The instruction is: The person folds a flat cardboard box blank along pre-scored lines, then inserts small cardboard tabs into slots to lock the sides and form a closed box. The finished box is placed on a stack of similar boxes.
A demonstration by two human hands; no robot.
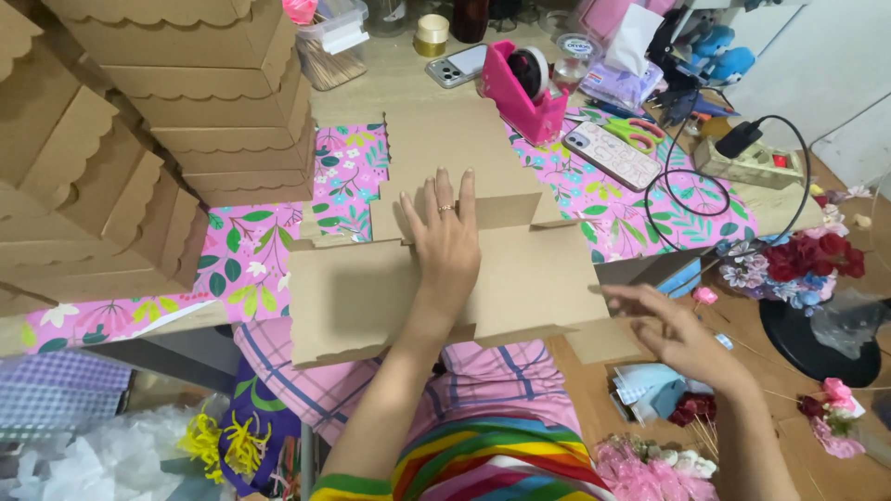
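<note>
Head view of a wooden worktable [390,79] partly covered by pink floral paper [343,172] (leaves and blossoms printed). At far left rises a stack of brown scallop-edged cardboard boxes [139,121]. A flat unfolded cardboard blank [529,269] lies across the table's near edge. The left hand [447,243] presses flat on it, fingers spread, gripping nothing. The right hand [677,334] pinches the blank's right flap between its fingers. Behind stand a pink tape dispenser [522,93], two phones [613,153], green-handled scissors [636,132] and a power strip [752,162]; artificial flowers [798,264] lie at right.
</note>
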